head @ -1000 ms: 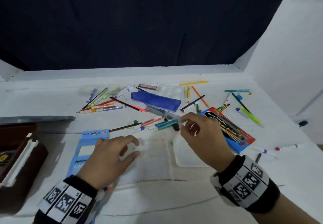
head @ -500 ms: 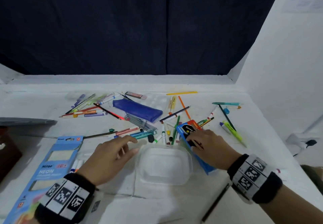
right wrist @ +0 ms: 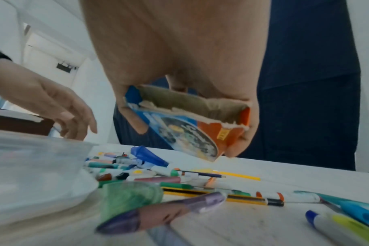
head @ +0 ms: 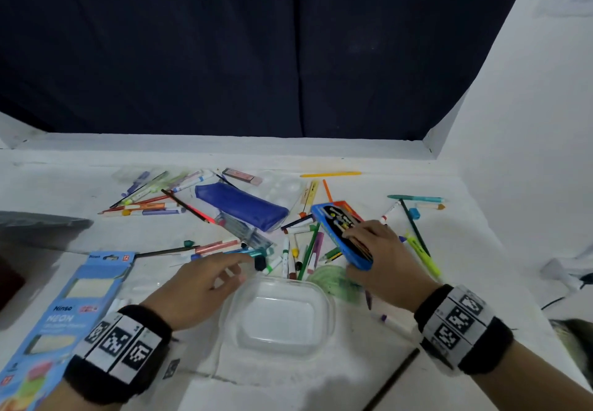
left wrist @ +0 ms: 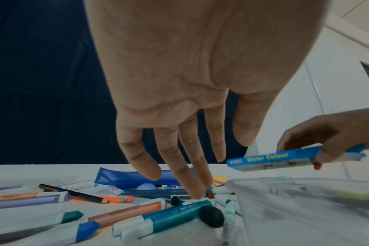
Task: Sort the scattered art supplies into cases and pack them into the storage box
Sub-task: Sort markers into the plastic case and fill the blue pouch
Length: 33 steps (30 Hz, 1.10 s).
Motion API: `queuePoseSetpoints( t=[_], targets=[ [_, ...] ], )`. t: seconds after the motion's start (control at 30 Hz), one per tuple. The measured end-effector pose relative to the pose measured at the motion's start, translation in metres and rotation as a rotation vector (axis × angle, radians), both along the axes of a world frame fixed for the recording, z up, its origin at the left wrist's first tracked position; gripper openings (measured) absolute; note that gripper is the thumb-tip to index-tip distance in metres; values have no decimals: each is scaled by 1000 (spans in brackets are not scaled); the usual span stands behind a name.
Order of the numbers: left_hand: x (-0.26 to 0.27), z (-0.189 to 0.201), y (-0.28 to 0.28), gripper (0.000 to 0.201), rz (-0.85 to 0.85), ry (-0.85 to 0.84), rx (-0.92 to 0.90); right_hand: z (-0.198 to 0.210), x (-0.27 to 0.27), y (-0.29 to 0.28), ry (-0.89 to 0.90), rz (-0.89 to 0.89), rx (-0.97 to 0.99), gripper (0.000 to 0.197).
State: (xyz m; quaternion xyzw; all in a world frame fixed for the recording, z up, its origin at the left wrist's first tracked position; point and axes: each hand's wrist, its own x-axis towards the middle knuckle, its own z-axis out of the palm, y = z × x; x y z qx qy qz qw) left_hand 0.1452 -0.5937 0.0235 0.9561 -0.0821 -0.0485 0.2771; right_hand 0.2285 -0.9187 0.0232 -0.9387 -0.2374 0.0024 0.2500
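Most of the pens under the left hand (head: 195, 285) are covered by its straight, spread fingers (left wrist: 192, 183), so what's touched can't be told. The watercolour box (head: 340, 234) is gripped off the table by the right hand (head: 382, 256), torn end open. A clear tub (head: 279, 314) is seen on the white table (head: 64, 186); dark curtain (head: 256, 41) behind.

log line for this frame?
right hand: holds water colour box, lifted | left hand: open, over markers | clear tub: on table
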Motion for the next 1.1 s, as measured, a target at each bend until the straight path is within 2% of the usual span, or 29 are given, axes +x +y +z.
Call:
queuePoseSetpoints(
  t=[0.1,0.17,0.27,0.37,0.47,0.63,0.73,0.87,1.1],
  targets=[
    [16,6,4,30,-35,-38,4,7,10,-2,-73,-100,103,50],
    [33,3,9,39,-49,-28,73,8,14,-3,-82,-156,124,50],
    [64,-4,14,39,-96,24,273,9,20,0,51,-254,164,48],
    [88,-8,13,56,-119,-2,432,12,23,14,229,-304,165,41],
    [108,-8,15,62,-92,-42,526,15,25,29,257,-308,115,40],
    [129,-12,17,66,-86,-34,670,15,29,49,256,-302,141,38],
    [138,-13,18,57,-61,-29,678,14,31,53,284,-300,135,46],
    [144,-11,28,36,-35,-79,583,11,26,55,301,-293,160,51],
    [140,6,49,24,96,-313,345,7,20,49,299,-298,214,31]
  ],
)
